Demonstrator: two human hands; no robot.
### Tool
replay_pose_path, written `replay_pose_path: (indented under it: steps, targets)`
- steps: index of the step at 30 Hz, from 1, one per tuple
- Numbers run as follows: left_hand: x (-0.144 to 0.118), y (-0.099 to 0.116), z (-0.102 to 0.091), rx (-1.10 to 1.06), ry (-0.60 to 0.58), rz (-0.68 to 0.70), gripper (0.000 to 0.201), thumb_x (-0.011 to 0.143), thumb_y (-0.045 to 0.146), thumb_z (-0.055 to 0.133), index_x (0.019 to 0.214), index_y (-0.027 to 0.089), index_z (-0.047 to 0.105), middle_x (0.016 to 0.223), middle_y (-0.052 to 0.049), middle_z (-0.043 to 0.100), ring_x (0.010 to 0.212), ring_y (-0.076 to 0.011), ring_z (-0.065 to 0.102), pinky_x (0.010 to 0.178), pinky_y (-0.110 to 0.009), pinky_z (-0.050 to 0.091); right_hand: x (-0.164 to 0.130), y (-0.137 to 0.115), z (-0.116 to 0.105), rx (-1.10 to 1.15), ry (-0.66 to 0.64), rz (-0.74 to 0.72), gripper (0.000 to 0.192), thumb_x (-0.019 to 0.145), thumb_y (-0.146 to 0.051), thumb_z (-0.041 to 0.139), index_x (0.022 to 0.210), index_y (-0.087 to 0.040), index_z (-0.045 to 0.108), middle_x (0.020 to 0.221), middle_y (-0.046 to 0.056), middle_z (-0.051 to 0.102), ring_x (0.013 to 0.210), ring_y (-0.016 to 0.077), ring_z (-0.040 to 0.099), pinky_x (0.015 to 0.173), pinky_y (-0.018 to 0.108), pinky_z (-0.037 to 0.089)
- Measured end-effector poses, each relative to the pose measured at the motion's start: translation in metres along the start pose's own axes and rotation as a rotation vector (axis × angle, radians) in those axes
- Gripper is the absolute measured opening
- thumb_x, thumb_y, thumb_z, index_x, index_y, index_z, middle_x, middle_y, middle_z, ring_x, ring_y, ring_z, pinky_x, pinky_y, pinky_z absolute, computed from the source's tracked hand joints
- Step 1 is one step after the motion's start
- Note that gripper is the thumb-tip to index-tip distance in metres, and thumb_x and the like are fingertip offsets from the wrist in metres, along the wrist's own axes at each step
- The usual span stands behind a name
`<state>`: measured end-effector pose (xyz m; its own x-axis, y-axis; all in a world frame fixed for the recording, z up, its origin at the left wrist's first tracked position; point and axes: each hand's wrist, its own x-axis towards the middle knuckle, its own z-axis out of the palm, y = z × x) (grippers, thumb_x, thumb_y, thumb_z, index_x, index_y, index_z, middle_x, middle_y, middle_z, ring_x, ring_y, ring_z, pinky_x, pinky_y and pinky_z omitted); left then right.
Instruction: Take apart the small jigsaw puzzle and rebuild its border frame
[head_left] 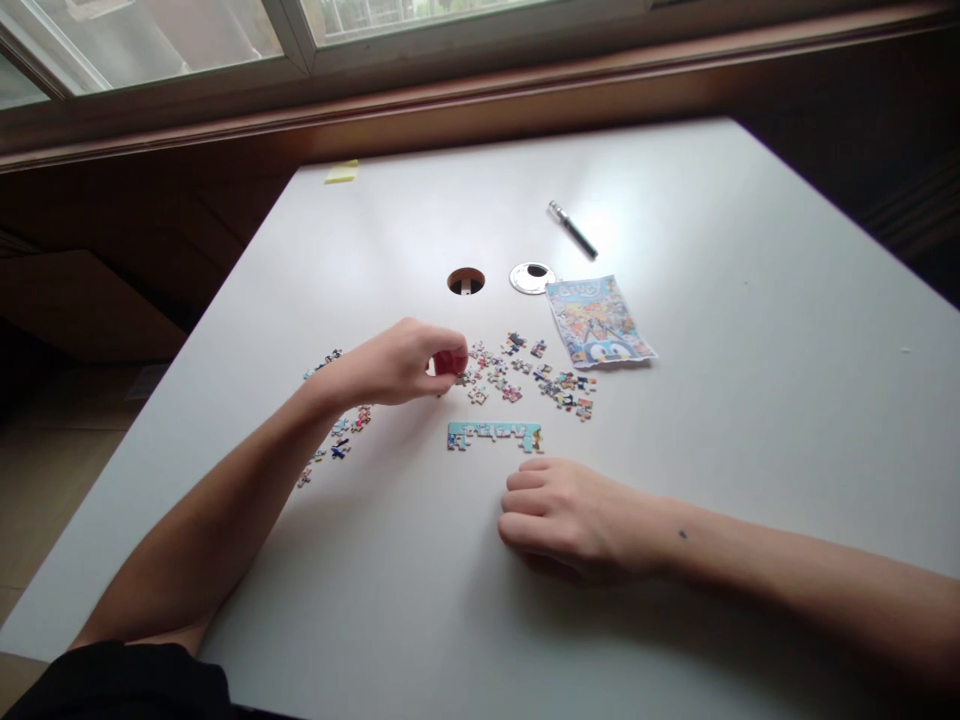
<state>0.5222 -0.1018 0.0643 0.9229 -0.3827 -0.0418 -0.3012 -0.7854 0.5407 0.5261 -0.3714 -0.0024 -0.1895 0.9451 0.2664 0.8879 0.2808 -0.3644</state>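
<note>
My left hand point(416, 362) is closed in a pinch, thumb and fingers curled together at the left edge of a spread of loose jigsaw pieces point(497, 375). Whether a piece sits between its fingertips is too hidden to tell. Below the spread lies a joined strip of jigsaw pieces point(495, 432), light blue along its straight top edge. My right hand point(555, 515) rests on the table as a loose fist just below the strip, and nothing shows in it. More jigsaw pieces point(341, 445) lie left of my left forearm, which partly covers them.
A picture sheet point(600, 320) with a cartoon design lies right of the pieces on the white table point(375, 570). Behind are a round cable hole point(466, 281), its metal cover point(531, 278) and a dark marker point(572, 230). Yellow tape point(342, 172) marks the far left corner.
</note>
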Motion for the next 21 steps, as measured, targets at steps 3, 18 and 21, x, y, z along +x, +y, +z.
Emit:
replay_pose_path:
  steps: [3, 18, 21]
  targets:
    - [-0.017, 0.014, 0.000, -0.172, -0.024, -0.028, 0.016, 0.084, 0.013, 0.060, 0.094, 0.017, 0.071, 0.081, 0.000, 0.069, 0.068, -0.0096, 0.059, 0.063, -0.021, 0.047, 0.001, 0.000, -0.002, 0.021, 0.018, -0.018, 0.022, 0.095, -0.017, 0.041, 0.073, -0.022, 0.043, 0.066, 0.001, 0.051, 0.061, 0.0159, 0.034, 0.062, 0.030, 0.030]
    - [-0.089, 0.039, 0.094, -0.066, 0.462, 0.086, 0.018, 0.087, 0.012, 0.063, 0.103, 0.018, 0.069, 0.099, -0.008, 0.066, 0.088, -0.0155, 0.064, 0.079, -0.026, 0.056, 0.002, 0.018, -0.009, -0.118, 0.264, 0.232, 0.015, 0.089, -0.018, 0.057, 0.104, -0.019, 0.056, 0.103, 0.010, 0.060, 0.099, 0.0220, 0.048, 0.088, 0.038, 0.047]
    - [-0.091, 0.037, 0.093, -0.032, 0.429, 0.081, 0.023, 0.085, 0.012, 0.064, 0.107, 0.018, 0.068, 0.102, -0.009, 0.063, 0.093, -0.0173, 0.063, 0.082, -0.029, 0.057, 0.001, 0.017, -0.009, -0.120, 0.253, 0.253, 0.017, 0.089, -0.020, 0.058, 0.106, -0.020, 0.057, 0.107, 0.010, 0.059, 0.103, 0.0230, 0.048, 0.091, 0.040, 0.047]
